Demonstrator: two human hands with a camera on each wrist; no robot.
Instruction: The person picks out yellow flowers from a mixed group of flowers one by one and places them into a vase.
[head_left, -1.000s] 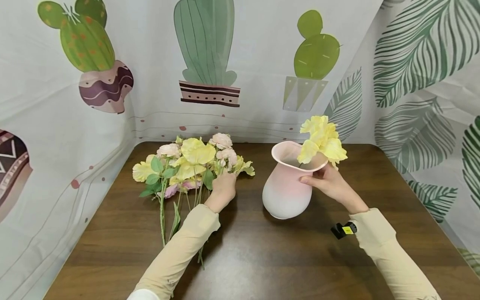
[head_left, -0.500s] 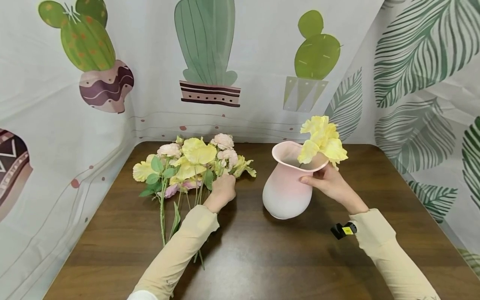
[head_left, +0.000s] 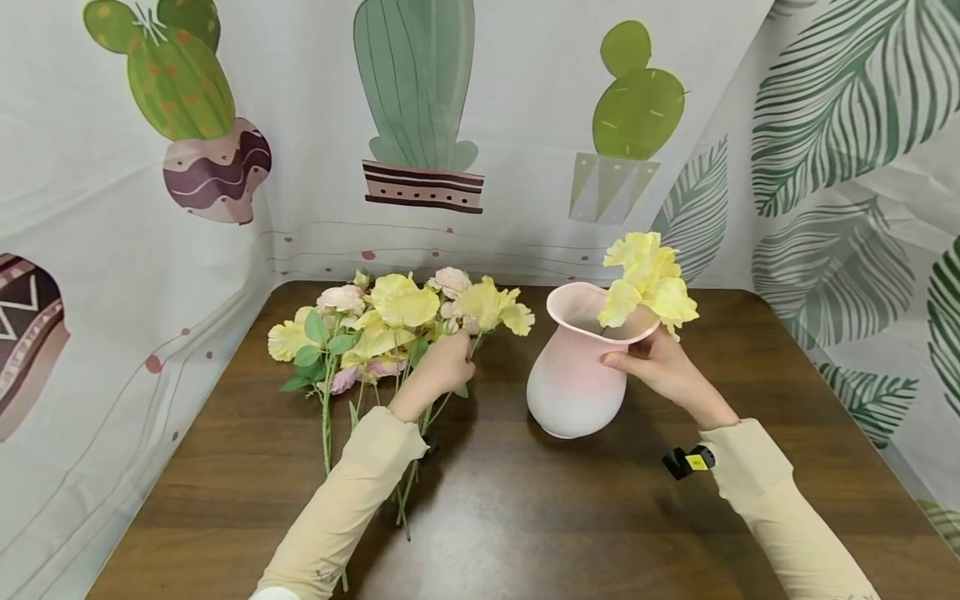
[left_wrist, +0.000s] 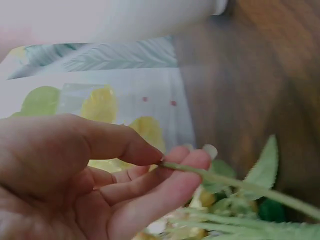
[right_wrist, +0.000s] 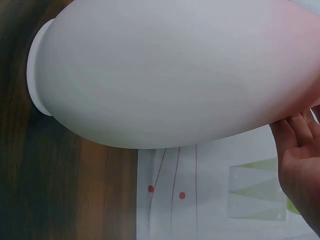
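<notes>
My left hand (head_left: 442, 365) pinches the thin green stem (left_wrist: 240, 186) of a yellow flower (head_left: 491, 305) between thumb and fingers, at the right side of a bunch of flowers. That bloom stands out just beyond the hand, raised over the pink ones (head_left: 450, 282) behind it. With its thumb on the front of the neck, my right hand (head_left: 667, 367) grips a pink-and-white vase (head_left: 572, 387) just under the flared rim. Another yellow flower (head_left: 647, 279) leans over the vase's right rim, its stem inside. In the right wrist view the vase's pale body (right_wrist: 160, 75) hides most of the fingers.
Several yellow, pink and mauve flowers (head_left: 347, 300) lie on the left of the brown wooden table (head_left: 510, 517), stems toward the near edge. A printed cactus cloth (head_left: 315, 125) hangs behind the table. A small black device (head_left: 686, 461) sits at the right cuff.
My left hand has lifted slightly, drawing the yellow flower up and to the right out of the bunch. The right hand and vase have stayed in place.
</notes>
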